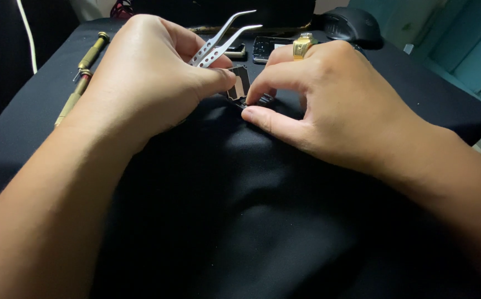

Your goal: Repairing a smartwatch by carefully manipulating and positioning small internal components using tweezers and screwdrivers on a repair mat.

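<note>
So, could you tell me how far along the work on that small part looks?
Loose pieces already lie at the back of the black cloth. In hand: the left hand holds tweezers and, with the right hand, pinches a small metal part. The brass screwdrivers lie unused on the left. What is left cannot be told.

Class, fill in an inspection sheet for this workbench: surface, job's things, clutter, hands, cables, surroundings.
Surface: black cloth over the table.
Job's things: steel tweezers; small dark part with a copper-coloured face.
Clutter: two brass screwdrivers at left; flat dark parts and a black mouse at the back.
Hands: left hand grips the tweezers; right hand, wearing a gold ring, pinches the part.
Cables: white cable, far left.
Surroundings: teal wall at right.
</note>
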